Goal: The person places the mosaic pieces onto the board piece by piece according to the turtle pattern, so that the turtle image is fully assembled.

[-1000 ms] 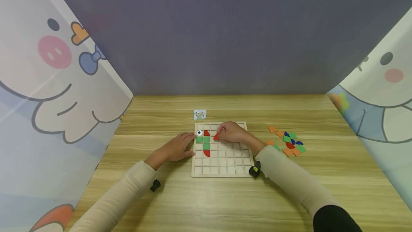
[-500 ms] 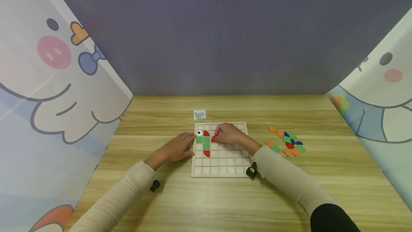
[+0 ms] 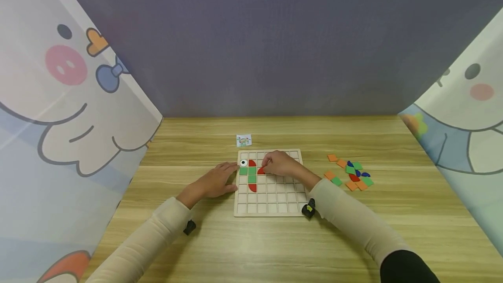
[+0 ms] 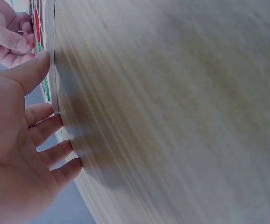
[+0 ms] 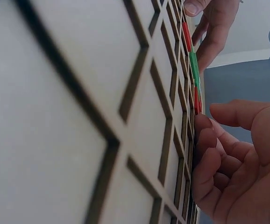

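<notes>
A wooden grid board [image 3: 275, 208] lies on the table. In its left columns sit a white eye tile [image 3: 243, 163], a red quarter-circle tile [image 3: 252, 163], several green square tiles [image 3: 252, 179] and a lower red tile [image 3: 252, 188]. My right hand [image 3: 280, 163] holds another red quarter-circle tile [image 3: 260, 171] with its fingertips, at the cell right of the green ones. In the right wrist view the thumb stands a little apart from the curled fingers [image 5: 204, 140]. My left hand [image 3: 214, 181] rests against the board's left edge, its fingers [image 4: 48, 130] extended and touching the rim.
Right of the board lies a loose group of orange squares [image 3: 351, 185], green squares [image 3: 356, 166], blue pieces [image 3: 366, 174] and a red piece [image 3: 354, 177]. A small picture card [image 3: 243, 139] lies behind the board. A grey wall [image 3: 275, 56] bounds the table's back.
My right hand has moved slightly left and down with the red quarter-circle tile, to the cell beside the green squares. During the last half second it hardly moves. My left hand stays put.
</notes>
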{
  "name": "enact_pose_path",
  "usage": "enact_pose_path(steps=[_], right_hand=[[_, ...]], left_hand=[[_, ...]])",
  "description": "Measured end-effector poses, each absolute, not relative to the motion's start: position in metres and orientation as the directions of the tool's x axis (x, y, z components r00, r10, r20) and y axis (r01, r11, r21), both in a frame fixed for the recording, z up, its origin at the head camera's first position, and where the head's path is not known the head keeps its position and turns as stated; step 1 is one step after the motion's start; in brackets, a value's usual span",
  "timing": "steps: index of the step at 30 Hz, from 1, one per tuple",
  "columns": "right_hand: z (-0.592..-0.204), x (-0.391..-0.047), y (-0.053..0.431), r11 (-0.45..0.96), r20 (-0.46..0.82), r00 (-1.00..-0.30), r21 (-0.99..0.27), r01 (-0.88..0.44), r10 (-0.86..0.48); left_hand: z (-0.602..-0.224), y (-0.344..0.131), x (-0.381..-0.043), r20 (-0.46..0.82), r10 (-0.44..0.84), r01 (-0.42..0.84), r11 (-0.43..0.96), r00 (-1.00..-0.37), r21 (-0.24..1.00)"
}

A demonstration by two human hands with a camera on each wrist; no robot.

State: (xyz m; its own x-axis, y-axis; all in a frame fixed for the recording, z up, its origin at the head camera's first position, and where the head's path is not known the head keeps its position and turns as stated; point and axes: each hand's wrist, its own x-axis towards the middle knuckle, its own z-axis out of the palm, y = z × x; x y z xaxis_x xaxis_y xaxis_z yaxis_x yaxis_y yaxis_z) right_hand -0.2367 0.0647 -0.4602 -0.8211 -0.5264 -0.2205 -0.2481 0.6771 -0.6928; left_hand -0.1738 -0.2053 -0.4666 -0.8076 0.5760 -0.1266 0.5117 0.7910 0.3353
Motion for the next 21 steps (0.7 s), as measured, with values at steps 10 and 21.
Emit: enact_pose_path(steps=[10, 21], right_hand=[[-0.454, -0.235, 0.082, 0.656, -0.235, -0.824, -0.727, -0.204, -0.516], [-0.45, -0.241, 0.119, 0.631, -0.238, -0.833, -0.758, -0.162, -0.5]], left_hand=[[-0.465, -0.204, -0.173, -0.147, 0.567, 0.5, 0.8, -0.81, 0.331], [-0.466, -0.205, -0.174, -0.136, 0.571, 0.506, 0.796, -0.809, 0.333]])
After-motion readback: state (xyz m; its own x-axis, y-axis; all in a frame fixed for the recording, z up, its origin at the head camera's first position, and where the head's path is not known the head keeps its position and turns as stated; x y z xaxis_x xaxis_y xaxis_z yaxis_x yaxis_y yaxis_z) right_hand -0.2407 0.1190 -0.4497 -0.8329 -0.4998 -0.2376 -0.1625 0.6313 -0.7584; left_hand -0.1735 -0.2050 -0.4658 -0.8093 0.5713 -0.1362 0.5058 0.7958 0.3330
